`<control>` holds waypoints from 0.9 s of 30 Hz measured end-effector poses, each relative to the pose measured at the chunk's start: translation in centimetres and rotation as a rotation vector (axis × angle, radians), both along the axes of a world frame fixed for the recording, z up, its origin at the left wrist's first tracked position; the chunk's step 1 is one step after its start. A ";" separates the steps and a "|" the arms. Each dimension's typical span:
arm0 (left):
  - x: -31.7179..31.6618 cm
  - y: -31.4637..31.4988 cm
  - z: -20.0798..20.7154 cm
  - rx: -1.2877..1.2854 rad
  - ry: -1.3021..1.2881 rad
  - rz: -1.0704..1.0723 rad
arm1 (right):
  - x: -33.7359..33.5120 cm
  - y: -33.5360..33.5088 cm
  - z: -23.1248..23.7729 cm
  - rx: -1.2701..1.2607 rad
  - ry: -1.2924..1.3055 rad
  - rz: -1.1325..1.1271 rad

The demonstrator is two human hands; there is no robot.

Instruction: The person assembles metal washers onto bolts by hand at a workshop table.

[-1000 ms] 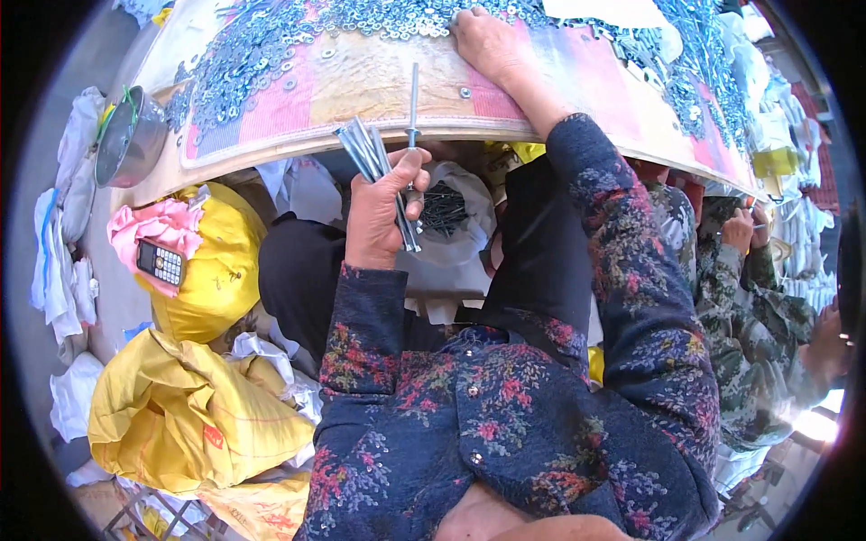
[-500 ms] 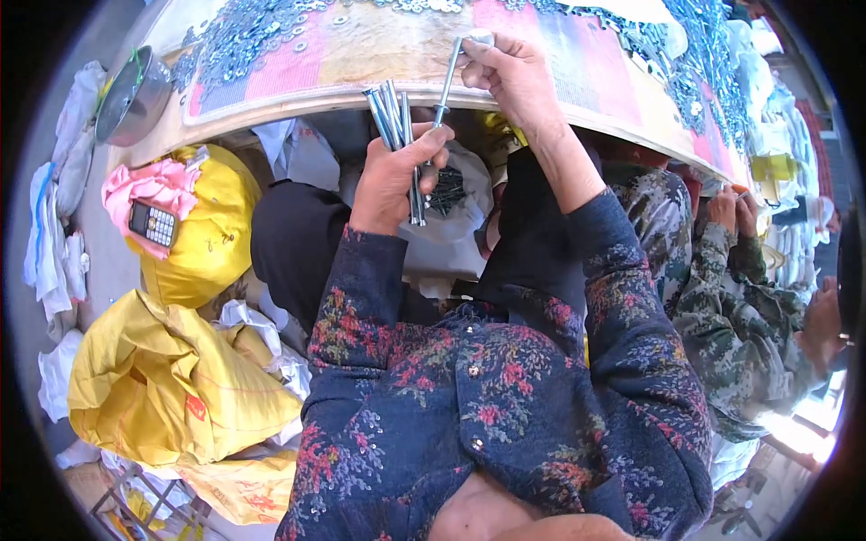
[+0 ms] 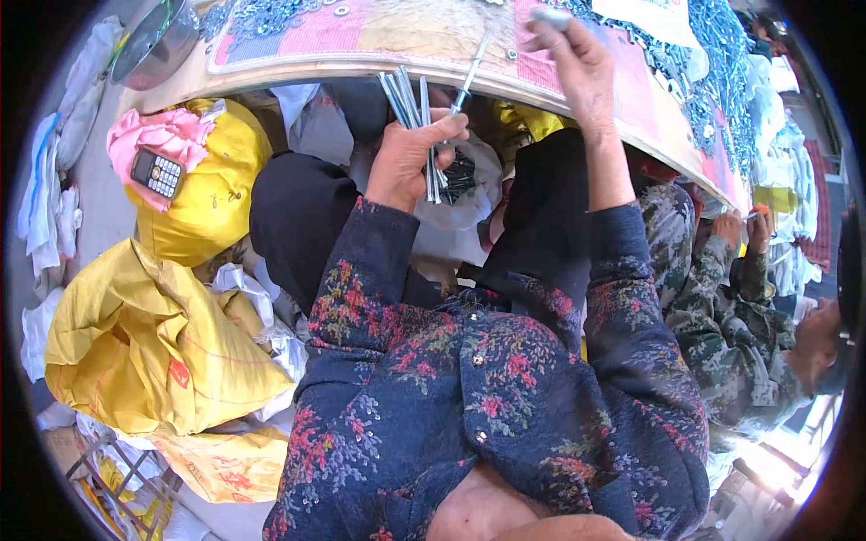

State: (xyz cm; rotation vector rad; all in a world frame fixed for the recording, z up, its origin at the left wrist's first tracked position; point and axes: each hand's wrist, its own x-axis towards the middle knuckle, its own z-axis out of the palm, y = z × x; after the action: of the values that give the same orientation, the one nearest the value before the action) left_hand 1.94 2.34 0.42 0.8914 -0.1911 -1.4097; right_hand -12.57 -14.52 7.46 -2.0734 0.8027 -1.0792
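Watching the left hand [image 3: 406, 162] clutching long bolts [image 3: 408, 104] | right hand [image 3: 585, 79] showing blurred, hold I cannot tell | I'm fearing any slackening left grip spilling bolts below the worktop [image 3: 203, 86]

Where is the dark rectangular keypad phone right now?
In the head view, the dark rectangular keypad phone lies at the left, on the crumpled pink cloth atop the bulging yellow sack.

Bright; glare lower right; right hand [image 3: 585, 79] blurred; edges bent.
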 end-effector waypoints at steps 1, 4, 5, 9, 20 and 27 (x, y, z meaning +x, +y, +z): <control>0.0 -0.1 -0.1 0.000 -0.007 0.027 | -1.1 -1.8 -0.7 -0.051 0.041 -0.023; -0.1 -0.5 -0.7 0.012 -0.013 0.043 | -1.2 -3.6 -3.7 -0.159 0.486 -0.164; -0.5 -0.5 -0.3 0.026 -0.033 0.070 | -0.6 -3.1 -4.5 -0.345 0.540 -0.111; -0.7 -0.9 -1.1 -0.014 -0.061 0.028 | 1.0 -3.0 -5.4 -0.506 0.560 -0.249; -1.4 -0.5 0.8 0.042 -0.222 -0.090 | 0.6 -2.6 -3.3 0.384 0.088 -0.033; 0.3 -0.5 -1.6 -0.089 0.040 -0.190 | 2.1 0.3 -1.6 0.366 -0.286 0.193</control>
State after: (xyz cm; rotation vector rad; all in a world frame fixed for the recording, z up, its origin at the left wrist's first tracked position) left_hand 2.21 1.88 -1.19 0.7867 -0.3128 -1.5806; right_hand -10.50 -14.19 5.90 -1.6107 0.5924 -1.0074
